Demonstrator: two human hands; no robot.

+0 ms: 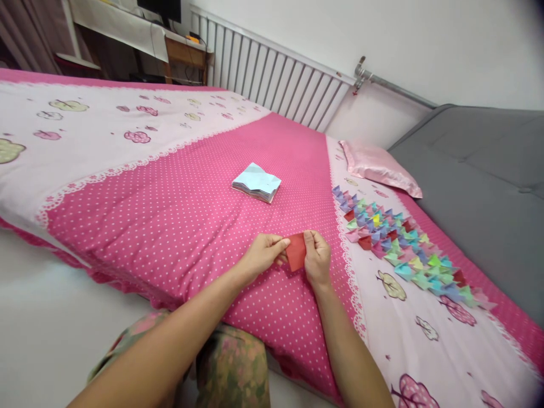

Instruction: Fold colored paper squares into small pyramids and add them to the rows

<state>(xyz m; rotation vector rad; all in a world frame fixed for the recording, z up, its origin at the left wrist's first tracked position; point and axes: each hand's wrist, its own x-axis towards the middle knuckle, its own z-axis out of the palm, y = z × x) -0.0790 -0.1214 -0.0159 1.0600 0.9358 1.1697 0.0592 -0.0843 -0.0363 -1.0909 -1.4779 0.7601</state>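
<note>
Both hands meet over the pink polka-dot bedspread (178,209) near its front edge. My left hand (261,256) pinches the left edge of a small folded red paper (296,251). From the other side my right hand (317,259) grips the paper's right edge with thumb and fingers. The paper is held just above the bed. A stack of square papers (256,182) with a light blue top sheet lies farther back, out of reach of both hands. Many folded paper shapes (399,243) in mixed colours lie in rows to the right.
A pink satin pillow (378,165) lies at the bed's far right. A grey sofa (488,187) borders the bed on the right. A white radiator (276,79) stands along the back wall, a desk (182,51) beyond it. My knees in floral trousers (221,362) are below.
</note>
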